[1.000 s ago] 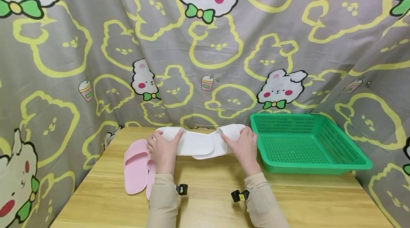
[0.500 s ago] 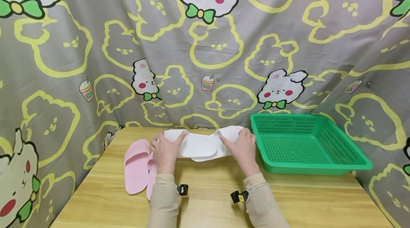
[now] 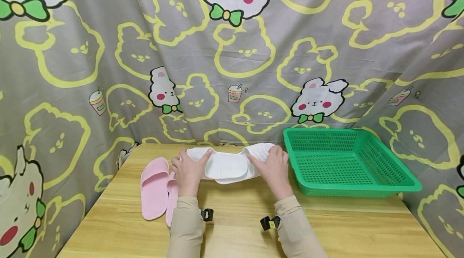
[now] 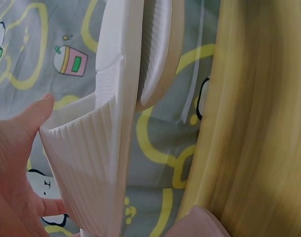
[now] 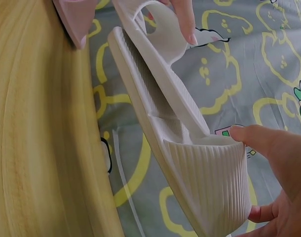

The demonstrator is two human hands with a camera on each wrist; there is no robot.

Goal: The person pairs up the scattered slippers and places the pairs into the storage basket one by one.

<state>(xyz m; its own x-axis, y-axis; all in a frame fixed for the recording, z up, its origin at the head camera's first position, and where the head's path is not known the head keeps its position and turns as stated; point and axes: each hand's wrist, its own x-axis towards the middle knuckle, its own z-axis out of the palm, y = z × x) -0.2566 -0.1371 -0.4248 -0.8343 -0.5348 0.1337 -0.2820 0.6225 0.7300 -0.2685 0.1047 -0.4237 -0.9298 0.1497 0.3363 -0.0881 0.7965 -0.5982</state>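
In the head view my left hand point(image 3: 188, 171) grips a white slipper point(image 3: 230, 164) by its ribbed strap, the thumb at the strap's inner edge. My right hand point(image 3: 272, 169) holds the matching white slipper point(image 5: 209, 185) the same way. Both are raised above the far part of the table, heels pointing inward. The left slipper's heel lies over the heel of the right one, with a narrow gap between the soles in the right wrist view. A pair of pink slippers point(image 3: 155, 197) lies beside my left forearm, which partly hides one of them.
To the right stands a green plastic basket point(image 3: 304, 190) with perforated walls, close to my right hand. The wooden table point(image 3: 235, 225) ends at a patterned grey curtain point(image 3: 250, 84). A black wrist mount point(image 3: 270, 222) sticks out from each sleeve.
My left hand has shifted slightly right and my right hand slightly left. The two white slippers overlap more at the heels. The pink pair and the basket have stayed put.
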